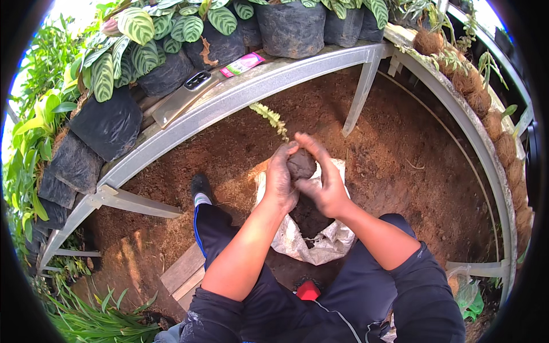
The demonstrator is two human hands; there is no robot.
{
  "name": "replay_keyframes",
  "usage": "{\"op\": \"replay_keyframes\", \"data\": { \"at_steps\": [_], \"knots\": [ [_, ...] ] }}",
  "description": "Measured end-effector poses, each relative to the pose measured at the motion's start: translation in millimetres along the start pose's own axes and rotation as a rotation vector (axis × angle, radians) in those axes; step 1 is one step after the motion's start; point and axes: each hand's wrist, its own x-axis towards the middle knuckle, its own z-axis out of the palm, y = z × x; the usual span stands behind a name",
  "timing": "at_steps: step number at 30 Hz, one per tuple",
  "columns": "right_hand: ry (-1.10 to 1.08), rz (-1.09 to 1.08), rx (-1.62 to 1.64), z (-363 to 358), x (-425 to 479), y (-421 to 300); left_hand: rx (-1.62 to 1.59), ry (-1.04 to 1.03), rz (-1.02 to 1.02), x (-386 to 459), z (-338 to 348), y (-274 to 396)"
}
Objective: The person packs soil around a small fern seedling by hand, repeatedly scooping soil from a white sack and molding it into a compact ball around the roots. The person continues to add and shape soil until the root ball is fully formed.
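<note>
A rounded ball of dark, moist soil (301, 165) is cupped between both hands, above an open sack. My left hand (279, 176) presses on the ball's left side. On its right curves my right hand (325, 180), somewhat blurred, with fingertips over the top and thumb low on the ball. A pale green leafy plant stem (271, 116) sticks out beyond the ball, up and to the left; its lower end is hidden at the fingers. Beneath my hands, the white woven sack (300, 248) has its rim rolled down around loose dark soil (312, 216).
A metal-framed bench (257, 83) arcs ahead, bearing black plastic grow bags (291, 28) of striped-leaf plants, a smartphone (182, 100) and a pink packet (242, 64). Fibre-wrapped root balls (467, 81) line the right bench. A bench leg (360, 100) stands on the reddish ground. Wooden boards (186, 274) lie lower left.
</note>
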Motion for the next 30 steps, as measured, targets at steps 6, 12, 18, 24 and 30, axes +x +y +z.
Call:
{"op": "replay_keyframes", "data": {
  "at_steps": [6, 12, 18, 24, 30],
  "knots": [
    [0.325, 0.636, 0.894, 8, -3, 11, 0.639, -0.086, 0.509, -7, 8, -35],
    [0.26, 0.669, 1.026, 5, -11, 16, 1.021, 0.062, 0.929, -21, 15, -55],
    [0.191, 0.682, 1.229, -12, -13, 9, 1.211, -0.015, 0.976, -25, 18, -51],
    [0.376, 0.968, 1.18, -24, 4, 3, 1.418, -0.096, 1.207, -18, 22, -41],
    [0.246, 0.988, 1.201, -8, -16, 41, 1.577, -0.037, 1.242, -19, 16, -45]
  ]
}}
